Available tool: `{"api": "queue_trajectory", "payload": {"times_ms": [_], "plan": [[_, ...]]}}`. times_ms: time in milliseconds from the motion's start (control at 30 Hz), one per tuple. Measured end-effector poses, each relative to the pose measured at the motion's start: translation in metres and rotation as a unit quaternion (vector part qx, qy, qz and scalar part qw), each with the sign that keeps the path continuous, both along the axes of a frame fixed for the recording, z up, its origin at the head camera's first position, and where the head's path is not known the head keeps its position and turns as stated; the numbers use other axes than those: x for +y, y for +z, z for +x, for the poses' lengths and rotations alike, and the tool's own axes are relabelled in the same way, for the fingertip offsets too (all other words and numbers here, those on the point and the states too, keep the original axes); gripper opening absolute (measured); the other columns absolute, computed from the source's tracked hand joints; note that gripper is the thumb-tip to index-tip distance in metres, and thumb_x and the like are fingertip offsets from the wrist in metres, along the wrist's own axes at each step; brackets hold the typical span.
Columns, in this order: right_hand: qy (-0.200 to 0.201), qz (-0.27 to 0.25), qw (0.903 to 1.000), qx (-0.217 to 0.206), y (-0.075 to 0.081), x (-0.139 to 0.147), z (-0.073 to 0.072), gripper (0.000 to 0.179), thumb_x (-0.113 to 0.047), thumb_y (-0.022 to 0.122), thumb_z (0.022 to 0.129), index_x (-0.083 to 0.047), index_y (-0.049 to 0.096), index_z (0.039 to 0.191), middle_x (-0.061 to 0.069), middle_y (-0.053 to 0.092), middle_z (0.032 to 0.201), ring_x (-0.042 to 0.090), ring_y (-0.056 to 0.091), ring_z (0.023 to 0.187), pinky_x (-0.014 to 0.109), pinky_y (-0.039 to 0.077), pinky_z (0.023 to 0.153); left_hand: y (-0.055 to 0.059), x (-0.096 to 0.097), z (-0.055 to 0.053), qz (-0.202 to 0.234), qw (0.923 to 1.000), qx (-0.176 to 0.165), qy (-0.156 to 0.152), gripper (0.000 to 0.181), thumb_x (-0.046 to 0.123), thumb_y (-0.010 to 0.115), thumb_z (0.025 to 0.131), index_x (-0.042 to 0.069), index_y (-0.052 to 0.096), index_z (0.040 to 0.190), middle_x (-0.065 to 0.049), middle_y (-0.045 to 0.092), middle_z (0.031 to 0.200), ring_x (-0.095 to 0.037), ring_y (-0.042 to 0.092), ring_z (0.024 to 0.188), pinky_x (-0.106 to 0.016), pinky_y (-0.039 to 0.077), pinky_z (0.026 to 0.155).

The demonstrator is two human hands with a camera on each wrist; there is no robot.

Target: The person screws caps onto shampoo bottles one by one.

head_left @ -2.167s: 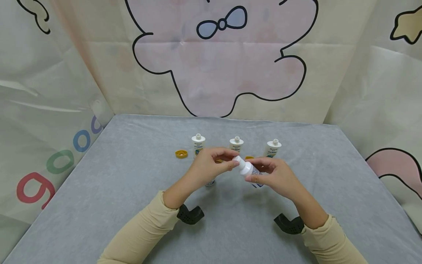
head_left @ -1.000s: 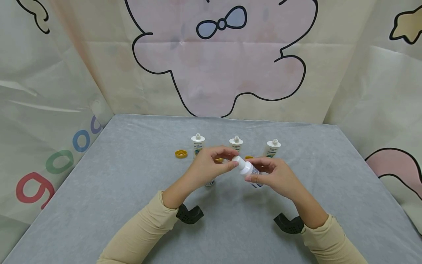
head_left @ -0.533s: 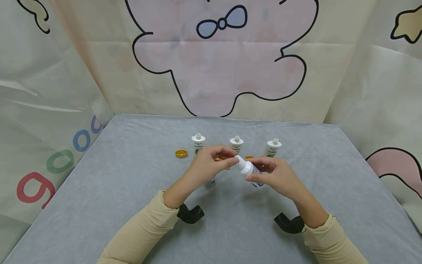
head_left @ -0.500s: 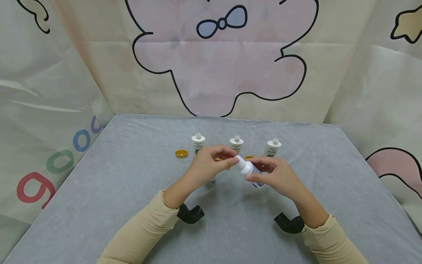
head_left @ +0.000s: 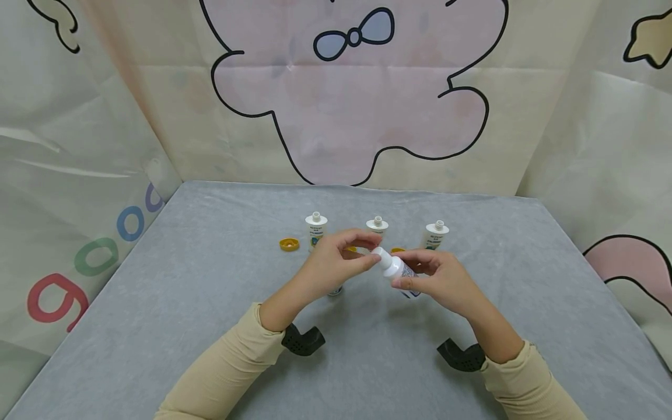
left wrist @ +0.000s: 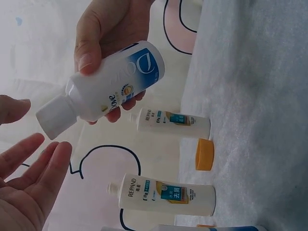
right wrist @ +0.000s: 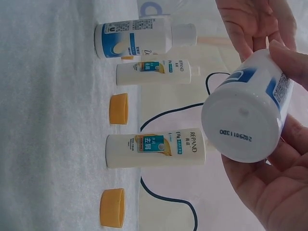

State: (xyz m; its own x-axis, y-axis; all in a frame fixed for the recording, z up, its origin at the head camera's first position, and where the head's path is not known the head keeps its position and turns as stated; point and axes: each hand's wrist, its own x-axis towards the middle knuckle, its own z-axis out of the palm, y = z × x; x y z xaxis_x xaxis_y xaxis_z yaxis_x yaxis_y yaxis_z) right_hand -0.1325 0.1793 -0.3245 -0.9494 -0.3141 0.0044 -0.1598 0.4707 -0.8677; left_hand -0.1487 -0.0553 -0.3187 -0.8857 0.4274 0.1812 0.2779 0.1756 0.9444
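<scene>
Left-hand fingers have spread since the earlier frame — the left hand (head_left: 333, 262) stands loose about the white cylindrical plastic cap (left wrist: 56, 117). Right hand (head_left: 441, 283) grips the tilted white-and-blue plastic bottle (left wrist: 113, 82) aloft. Cap-turning seems underway — next calls for regripping.

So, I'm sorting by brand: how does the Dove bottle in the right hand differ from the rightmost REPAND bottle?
The Dove bottle is tilted in the right hand, while the REPAND bottle stands upright on the table. The Dove bottle has its white cap on; the REPAND bottle's neck is bare. The Dove bottle shows blue print, the REPAND bottle a teal-and-gold label. Both have whitish bodies.
</scene>
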Motion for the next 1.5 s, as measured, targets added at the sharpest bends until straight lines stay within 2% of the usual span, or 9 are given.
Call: {"api": "queue_trajectory", "payload": {"times_ms": [167, 300, 533, 800, 967, 1233, 1367, 1500], "plan": [[0.0, 0.003, 1.0, 0.003, 0.0004, -0.0003, 0.0002, 0.04, -0.021, 0.082, 0.082, -0.008, 0.071, 0.118, 0.012, 0.069, 0.124, 0.017, 0.064, 0.102, 0.026, 0.055, 0.076, 0.0005, 0.0009, -0.0002, -0.011, 0.9996, -0.012, 0.024, 0.03, 0.02, 0.075, 0.09, 0.01, 0.07, 0.118, -0.005, 0.072, 0.118, -0.015, 0.067, 0.106, -0.026, 0.058, 0.084], [0.0, 0.004, 1.0, 0.003, 0.0003, -0.0003, 0.0002, 0.039, -0.022, 0.082, 0.082, -0.008, 0.072, 0.118, 0.012, 0.07, 0.12, 0.017, 0.064, 0.101, 0.026, 0.055, 0.076, 0.0002, 0.0014, -0.0008, -0.027, 0.9992, -0.013, 0.028, 0.028, 0.022, 0.075, 0.09, 0.009, 0.072, 0.115, -0.004, 0.073, 0.111, -0.014, 0.067, 0.1, -0.025, 0.057, 0.082], [0.002, 0.002, 1.0, 0.001, -0.0006, 0.0001, -0.0001, 0.04, -0.021, 0.082, 0.082, -0.007, 0.071, 0.118, 0.013, 0.07, 0.119, 0.015, 0.065, 0.099, 0.025, 0.056, 0.075, 0.0003, 0.0012, 0.0001, -0.038, 0.9992, 0.0, 0.014, 0.025, 0.02, 0.073, 0.091, 0.009, 0.073, 0.114, -0.005, 0.073, 0.111, -0.014, 0.067, 0.1, -0.024, 0.057, 0.082], [0.004, 0.003, 1.0, 0.001, -0.0008, -0.0003, -0.0001, 0.04, -0.021, 0.082, 0.082, -0.007, 0.071, 0.118, 0.013, 0.07, 0.121, 0.012, 0.065, 0.101, 0.024, 0.056, 0.076, -0.0008, -0.0002, 0.0001, -0.022, 0.9995, 0.018, -0.014, 0.028, 0.015, 0.072, 0.092, 0.007, 0.071, 0.119, -0.009, 0.07, 0.121, -0.019, 0.067, 0.109, -0.024, 0.058, 0.084], [0.003, 0.004, 1.0, 0.004, -0.0006, -0.0005, -0.0001, 0.039, -0.02, 0.082, 0.083, -0.006, 0.071, 0.118, 0.014, 0.069, 0.123, 0.013, 0.064, 0.101, 0.025, 0.056, 0.077, 0.0005, -0.0003, 0.0001, -0.022, 0.9997, 0.008, -0.004, 0.033, 0.02, 0.072, 0.092, 0.009, 0.069, 0.123, -0.006, 0.069, 0.125, -0.018, 0.066, 0.113, -0.026, 0.058, 0.087], [0.002, 0.008, 1.0, 0.0, 0.0, 0.0001, 0.0004, 0.04, -0.022, 0.082, 0.082, -0.007, 0.071, 0.118, 0.012, 0.07, 0.118, 0.022, 0.063, 0.104, 0.026, 0.055, 0.078, 0.0027, 0.0006, 0.0006, -0.042, 0.9985, -0.021, 0.028, 0.028, 0.026, 0.074, 0.091, 0.012, 0.072, 0.116, -0.003, 0.073, 0.113, -0.013, 0.066, 0.099, -0.026, 0.057, 0.082], [0.002, 0.005, 1.0, 0.002, -0.0005, 0.0003, 0.0002, 0.04, -0.021, 0.082, 0.082, -0.006, 0.071, 0.118, 0.013, 0.07, 0.119, 0.021, 0.063, 0.103, 0.025, 0.055, 0.077, 0.002, 0.0016, 0.0004, -0.036, 0.9986, -0.032, 0.022, 0.027, 0.025, 0.073, 0.092, 0.011, 0.073, 0.114, -0.004, 0.073, 0.112, -0.012, 0.067, 0.088, -0.025, 0.057, 0.078], [0.003, 0.005, 1.0, 0.004, -0.0007, 0.0005, 0.0001, 0.04, -0.021, 0.082, 0.082, -0.006, 0.071, 0.118, 0.013, 0.07, 0.119, 0.019, 0.064, 0.102, 0.025, 0.056, 0.076, 0.0002, 0.0023, -0.0002, -0.029, 0.9992, -0.026, 0.01, 0.026, 0.023, 0.072, 0.092, 0.009, 0.072, 0.115, -0.006, 0.073, 0.11, -0.016, 0.068, 0.084, -0.025, 0.057, 0.077]]}}
